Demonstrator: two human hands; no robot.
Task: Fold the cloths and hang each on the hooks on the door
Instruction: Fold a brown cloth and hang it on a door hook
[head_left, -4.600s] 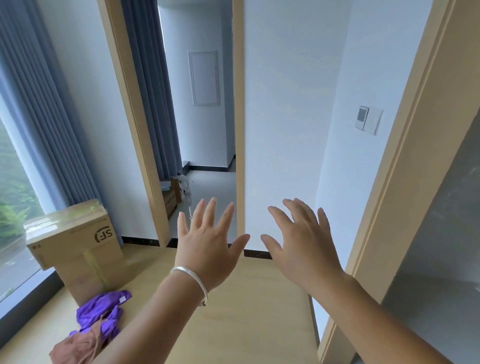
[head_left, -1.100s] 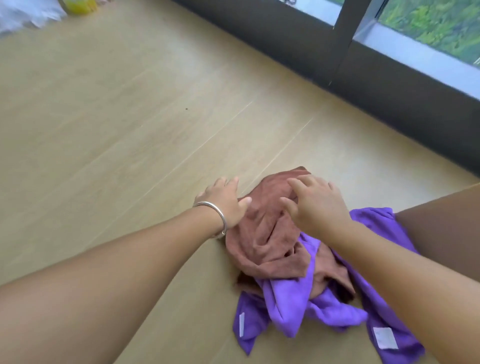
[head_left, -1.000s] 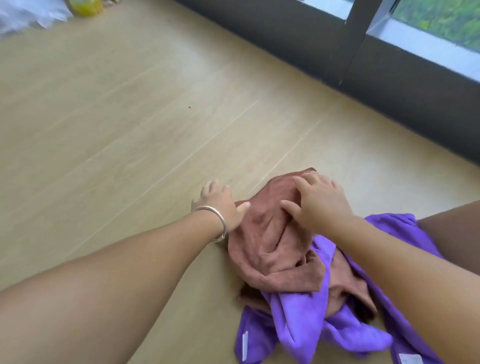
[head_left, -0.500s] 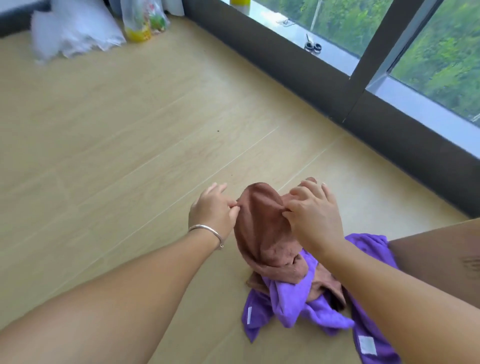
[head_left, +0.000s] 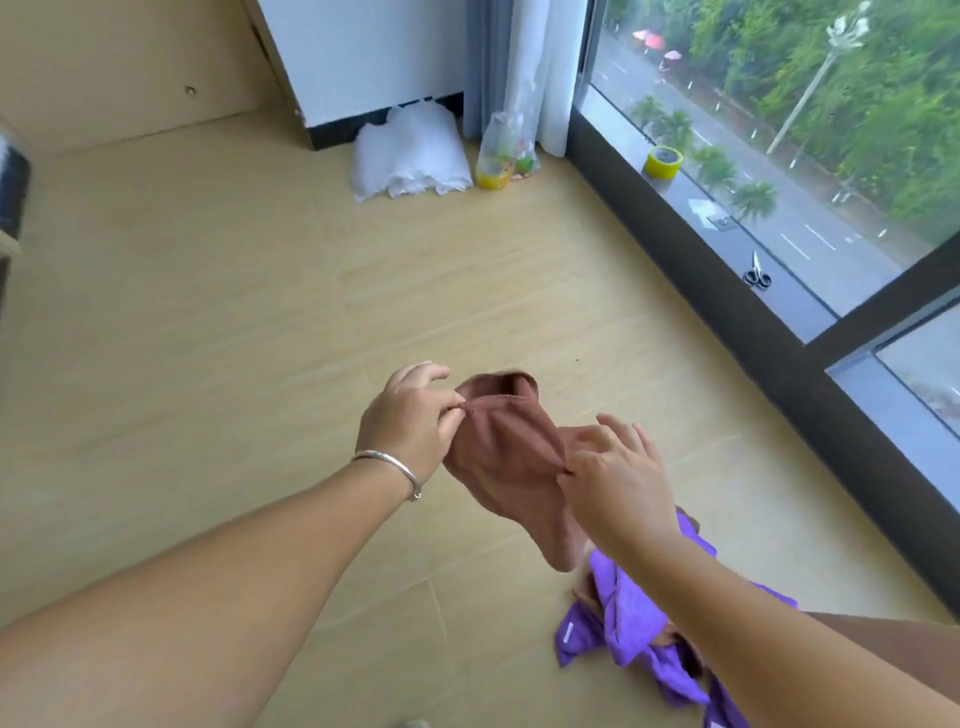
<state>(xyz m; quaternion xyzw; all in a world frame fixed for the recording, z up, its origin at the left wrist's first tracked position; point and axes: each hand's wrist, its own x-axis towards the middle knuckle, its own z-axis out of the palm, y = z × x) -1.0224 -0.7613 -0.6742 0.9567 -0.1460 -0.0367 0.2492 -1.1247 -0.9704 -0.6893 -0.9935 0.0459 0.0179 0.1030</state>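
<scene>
- The left hand (head_left: 410, 421) pinches the hemmed top edge of the brown cloth (head_left: 506, 457) between thumb and forefinger, and the right hand (head_left: 615, 478) pinches the same edge further along; this looks like a search for the corners so the cloth can be spread flat for folding.
- The brown cloth hangs in the air between the two hands, bunched, its lower end dangling just above the purple cloth (head_left: 631, 639).
- The purple cloth lies crumpled on the wooden floor (head_left: 260, 312), partly hidden by the right forearm, presumably left for a later turn.
- Half a second ago the brown cloth still drooped onto the purple heap; now it is lifted clear and the hands are further apart.
- A second ago both hands pressed into the pile on the floor.
- No door hooks are in view.
</scene>
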